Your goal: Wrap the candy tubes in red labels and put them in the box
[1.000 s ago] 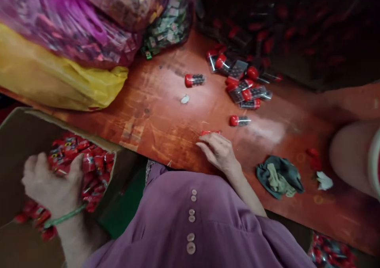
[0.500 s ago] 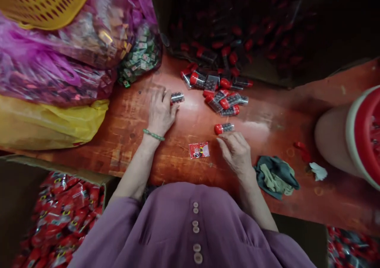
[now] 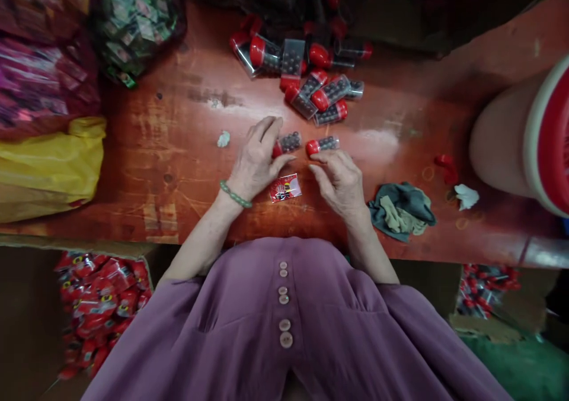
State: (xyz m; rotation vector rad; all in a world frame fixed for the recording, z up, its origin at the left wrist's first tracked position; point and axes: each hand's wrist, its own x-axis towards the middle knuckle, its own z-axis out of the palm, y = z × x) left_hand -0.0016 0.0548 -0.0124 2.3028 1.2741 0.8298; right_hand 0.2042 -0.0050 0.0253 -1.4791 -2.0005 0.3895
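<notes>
My left hand (image 3: 258, 155), with a green bead bracelet on the wrist, curves around the red end of a clear tube of dark balls (image 3: 290, 143); its thumb and fingers are apart. My right hand (image 3: 338, 179) is just below a second red-capped tube (image 3: 322, 146), fingertips at its lower edge and thumb apart from them. Between the hands, nearer my body, a small red printed packet (image 3: 285, 188) lies flat on the wooden table (image 3: 204, 152). Beyond the hands is a pile of similar red-capped tubes (image 3: 331, 92).
Bags of small packets (image 3: 137, 25) and a yellow bag (image 3: 48, 164) stand at the left. A dark cloth (image 3: 402, 208) and a red-rimmed bucket (image 3: 502, 137) are at the right. Below the table edge, a box holds red packets (image 3: 102, 300).
The view has shifted. My left hand has moved right with its tube, close to the right-hand tube and the packet. My right hand stays beside its tube.
</notes>
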